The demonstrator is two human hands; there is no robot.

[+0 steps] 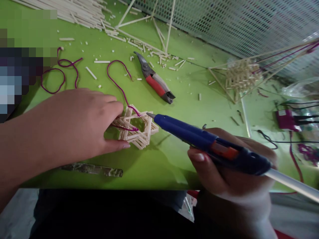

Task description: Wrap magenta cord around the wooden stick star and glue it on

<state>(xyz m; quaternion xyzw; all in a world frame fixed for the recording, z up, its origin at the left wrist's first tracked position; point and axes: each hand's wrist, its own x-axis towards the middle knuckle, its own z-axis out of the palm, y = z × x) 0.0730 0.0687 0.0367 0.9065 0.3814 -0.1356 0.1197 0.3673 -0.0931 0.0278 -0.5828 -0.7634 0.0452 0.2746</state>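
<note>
My left hand [89, 122] grips the left side of a star-shaped lattice of stacked thin wooden sticks [149, 132], which rests on the green table. Lengths of purple cord [119, 85] lie across the star, with shiny spots where they meet the sticks. In my right hand [231, 179] is a blue hot glue gun [189, 132], a white glue stick [294, 184] poking out of its rear. Its metal nozzle points left, at or just above the star's upper edge; whether it touches I cannot tell. My right fingers wrap round the gun's body, partly hidden behind it.
Red-handled cutting pliers [157, 83] lie beyond the star. A dark flat blade-like strip [94, 169] sits near the front edge. Bundled sticks [72, 13], offcuts [159, 54] and stick frames [171, 26] are at the back. Another stick piece [241, 76], cables and a purple box [286, 119] stand right.
</note>
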